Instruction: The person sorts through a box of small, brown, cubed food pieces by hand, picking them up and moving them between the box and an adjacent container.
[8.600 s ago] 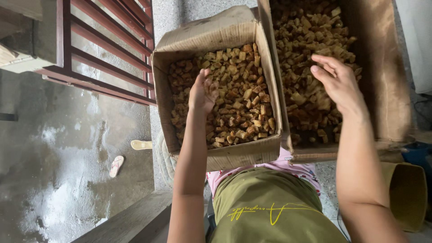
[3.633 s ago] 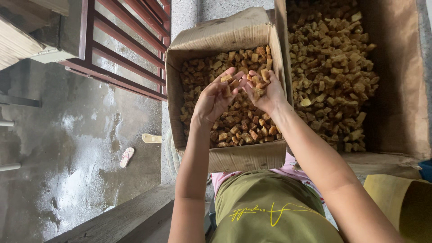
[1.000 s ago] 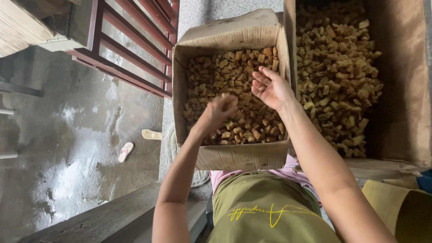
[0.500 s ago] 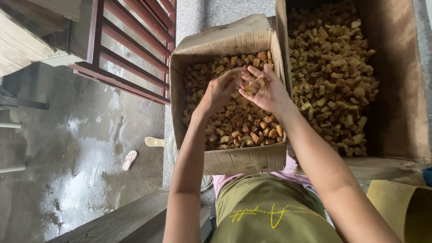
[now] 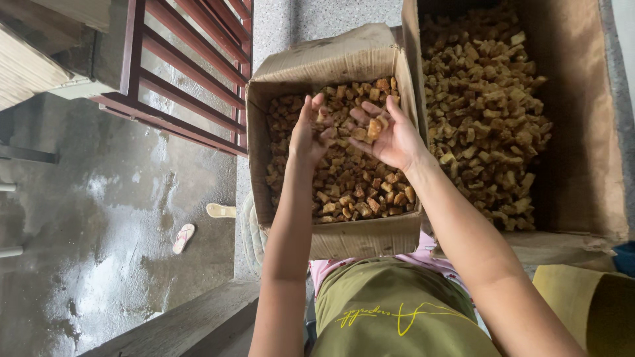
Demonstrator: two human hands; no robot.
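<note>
A small cardboard box on my lap is filled with brown dried chunks. Both hands hover together over its upper half. My right hand is cupped palm up, with a few brown chunks resting in its palm. My left hand stands edge-on right beside it, fingers up and apart, fingertips near the right hand's; whether it holds a piece is hidden. A larger cardboard box to the right holds a bigger heap of the same chunks.
A dark red railing runs at the upper left. Below it lies a wet concrete floor with two sandals. A concrete ledge crosses the lower left. A yellow container sits at the lower right.
My hands have stayed together over the small box. The right palm has turned further up, showing the chunks in it, and the left fingers have straightened upward.
</note>
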